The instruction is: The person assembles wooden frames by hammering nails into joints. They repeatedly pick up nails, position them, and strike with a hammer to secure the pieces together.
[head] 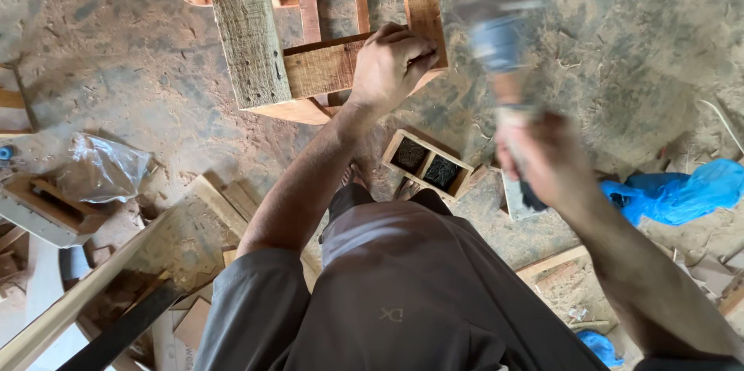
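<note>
Head view: left hand point(391, 65) fingers pinch on wooden frame point(325, 69); right hand point(542, 158) grips raised hammer point(500, 37).

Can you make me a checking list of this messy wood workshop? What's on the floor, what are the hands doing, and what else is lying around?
Surface: grey dusty concrete floor, strewn with sawdust.
Job's things: reddish-brown slatted wooden frame with a weathered grey plank across it; blurred hammer with a wooden handle, raised.
Clutter: small two-compartment wooden box of dark nails; crumpled clear plastic bag; blue plastic bag; wood offcuts.
Hands: left hand pinches something too small to tell against the frame's edge; right hand grips the hammer handle.
Cables: nothing seen.
Surroundings: pale long wooden board at lower left; more offcuts at right.
</note>
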